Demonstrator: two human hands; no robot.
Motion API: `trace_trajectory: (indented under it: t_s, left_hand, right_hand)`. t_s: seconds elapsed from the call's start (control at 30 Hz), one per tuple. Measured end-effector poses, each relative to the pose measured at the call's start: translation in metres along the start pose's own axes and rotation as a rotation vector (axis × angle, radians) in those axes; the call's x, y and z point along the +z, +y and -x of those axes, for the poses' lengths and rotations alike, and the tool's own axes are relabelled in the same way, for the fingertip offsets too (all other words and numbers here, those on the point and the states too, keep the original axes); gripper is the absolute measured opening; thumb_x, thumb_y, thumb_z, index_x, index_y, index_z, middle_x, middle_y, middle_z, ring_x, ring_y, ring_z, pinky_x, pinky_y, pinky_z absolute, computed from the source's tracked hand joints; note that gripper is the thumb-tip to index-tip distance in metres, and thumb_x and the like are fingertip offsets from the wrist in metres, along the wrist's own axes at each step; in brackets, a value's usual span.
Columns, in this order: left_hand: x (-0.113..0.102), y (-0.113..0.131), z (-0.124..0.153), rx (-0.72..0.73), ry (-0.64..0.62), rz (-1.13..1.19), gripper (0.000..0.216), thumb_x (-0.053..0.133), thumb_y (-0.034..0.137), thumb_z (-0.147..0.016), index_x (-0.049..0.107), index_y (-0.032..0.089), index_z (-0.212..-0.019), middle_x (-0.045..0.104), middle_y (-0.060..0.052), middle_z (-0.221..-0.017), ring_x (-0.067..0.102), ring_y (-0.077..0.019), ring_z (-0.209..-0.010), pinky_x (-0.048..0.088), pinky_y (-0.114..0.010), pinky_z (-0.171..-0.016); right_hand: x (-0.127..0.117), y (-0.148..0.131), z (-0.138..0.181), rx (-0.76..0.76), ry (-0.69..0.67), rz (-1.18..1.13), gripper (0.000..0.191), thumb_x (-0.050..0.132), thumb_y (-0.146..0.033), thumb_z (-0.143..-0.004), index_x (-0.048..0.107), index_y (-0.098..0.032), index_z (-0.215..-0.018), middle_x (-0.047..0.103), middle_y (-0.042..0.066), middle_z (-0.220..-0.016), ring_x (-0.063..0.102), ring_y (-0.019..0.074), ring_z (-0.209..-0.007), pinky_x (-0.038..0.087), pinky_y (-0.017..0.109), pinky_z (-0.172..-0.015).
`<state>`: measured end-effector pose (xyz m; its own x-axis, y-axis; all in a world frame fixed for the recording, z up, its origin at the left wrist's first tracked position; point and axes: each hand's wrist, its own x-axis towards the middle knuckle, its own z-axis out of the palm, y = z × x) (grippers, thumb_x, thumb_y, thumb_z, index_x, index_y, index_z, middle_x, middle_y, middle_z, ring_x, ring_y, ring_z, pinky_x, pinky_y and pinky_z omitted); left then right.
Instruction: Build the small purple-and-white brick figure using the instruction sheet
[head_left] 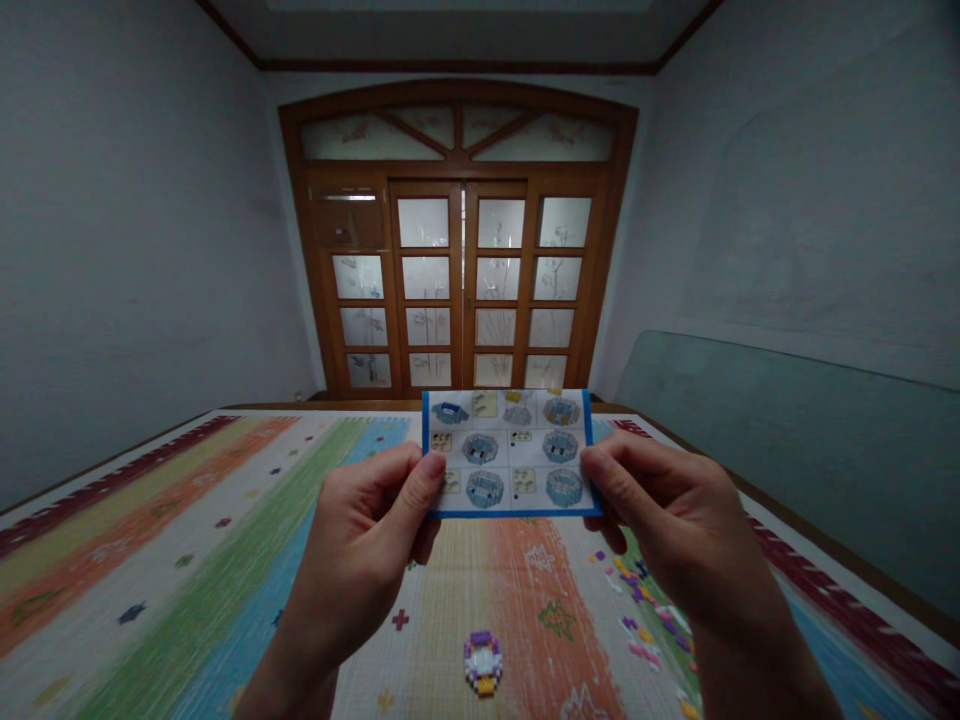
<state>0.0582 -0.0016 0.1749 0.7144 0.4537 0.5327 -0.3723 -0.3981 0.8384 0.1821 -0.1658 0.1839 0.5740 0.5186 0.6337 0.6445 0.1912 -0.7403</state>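
Observation:
A small instruction sheet (496, 490) with a blue border is held up over the table, showing several building steps of a light-blue brick model. My left hand (375, 530) pinches its left edge, thumb in front and fingers behind. At the right edge, my right hand (660, 510) grips the sheet the same way. Below the sheet, a small brick assembly (482, 662) in white, purple and orange lies on the tablecloth. Loose small bricks (637, 585) in purple, pink, yellow and white are scattered beside my right hand, and my right forearm hides part of them.
A striped, patterned tablecloth (225, 540) covers the table. Along the right side stands a pale green glass panel (787, 430). Wooden doors with glass panes (459, 270) are beyond the table's far edge, with plain walls on both sides.

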Motion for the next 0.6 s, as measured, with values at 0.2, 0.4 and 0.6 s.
trace_trajectory:
  t_s: [0.2, 0.4, 0.6]
  left_hand:
    - [-0.002, 0.0029, 0.0001, -0.019, -0.01, 0.064, 0.042, 0.049, 0.043, -0.086, 0.048, 0.018, -0.053, 0.042, 0.002, -0.045, 0.035, -0.0086, -0.04, 0.027, -0.021, -0.037]
    - [-0.0008, 0.0038, 0.0033, -0.036, 0.013, 0.155, 0.039, 0.048, 0.04, -0.085, 0.049, 0.017, -0.054, 0.046, 0.0, -0.05, 0.037, -0.0102, -0.044, 0.029, -0.022, -0.038]
    - [-0.0025, 0.0062, 0.0043, -0.006, -0.02, 0.196, 0.037, 0.047, 0.035, -0.084, 0.046, 0.018, -0.051, 0.044, 0.0, -0.049, 0.037, -0.0111, -0.046, 0.027, -0.023, -0.041]
  right_hand:
    - [0.0007, -0.0012, -0.0005, -0.006, 0.007, 0.031, 0.035, 0.056, -0.041, -0.084, 0.056, -0.018, -0.058, 0.051, -0.002, -0.047, 0.044, 0.0068, -0.037, 0.035, 0.017, -0.034]
    - [0.0006, 0.0022, 0.0002, -0.002, 0.02, 0.038, 0.034, 0.056, -0.041, -0.085, 0.057, -0.018, -0.06, 0.051, -0.003, -0.048, 0.045, 0.0071, -0.038, 0.035, 0.017, -0.034]
    - [0.0013, 0.001, 0.0009, 0.001, 0.011, 0.038, 0.034, 0.056, -0.04, -0.085, 0.057, -0.018, -0.059, 0.051, -0.003, -0.048, 0.045, 0.0064, -0.038, 0.034, 0.016, -0.035]
